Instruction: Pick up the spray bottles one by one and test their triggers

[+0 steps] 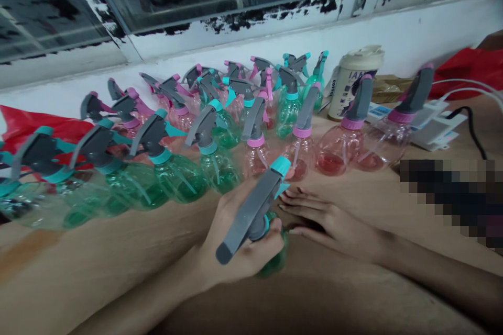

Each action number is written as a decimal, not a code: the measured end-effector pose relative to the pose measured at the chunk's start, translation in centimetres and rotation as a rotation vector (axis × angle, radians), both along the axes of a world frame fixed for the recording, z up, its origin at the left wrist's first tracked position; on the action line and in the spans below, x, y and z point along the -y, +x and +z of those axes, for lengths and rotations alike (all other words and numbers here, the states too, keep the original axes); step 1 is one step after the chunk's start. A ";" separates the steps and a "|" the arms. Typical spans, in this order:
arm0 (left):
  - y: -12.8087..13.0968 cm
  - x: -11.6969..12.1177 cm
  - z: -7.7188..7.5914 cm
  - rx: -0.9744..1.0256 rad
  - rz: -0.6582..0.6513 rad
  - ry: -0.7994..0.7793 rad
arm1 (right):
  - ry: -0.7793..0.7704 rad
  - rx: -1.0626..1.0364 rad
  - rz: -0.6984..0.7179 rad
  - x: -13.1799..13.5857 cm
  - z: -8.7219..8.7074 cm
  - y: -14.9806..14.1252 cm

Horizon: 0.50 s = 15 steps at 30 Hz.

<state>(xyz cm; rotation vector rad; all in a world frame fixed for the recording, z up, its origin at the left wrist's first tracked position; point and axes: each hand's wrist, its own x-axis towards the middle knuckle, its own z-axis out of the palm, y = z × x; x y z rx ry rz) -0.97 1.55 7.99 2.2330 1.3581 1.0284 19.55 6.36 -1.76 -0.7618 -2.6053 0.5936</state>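
My left hand [231, 241] is wrapped round a green spray bottle, just below its grey and teal trigger head [251, 209]. Most of that bottle's body is hidden by my fingers. To its right my right hand [318, 214] lies low over the table [353, 282], palm down, with its fingers stretched toward the bottle. Whether the fingertips touch it I cannot tell. Just beyond my hands stands a row of spray bottles: green ones such as the green spray bottle [178, 178] to the left, pink ones such as the pink spray bottle [338, 149] to the right.
More pink and green spray bottles crowd behind the front row, up to the white wall [416, 31]. A lidded coffee cup [351, 78] stands at the back right. Near it lie a white power strip [436, 128] with cables and a red bag [471, 73]. Another red bag [55, 128] lies left.
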 end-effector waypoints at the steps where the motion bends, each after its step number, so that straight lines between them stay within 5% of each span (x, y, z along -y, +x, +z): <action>1: 0.0 0.0 0.0 0.000 -0.015 0.007 | 0.006 -0.001 0.000 0.0 0.0 0.0; 15: 0.3 0.1 0.3 0.043 -0.017 -0.017 | 0.006 0.005 -0.016 0.0 -0.2 0.1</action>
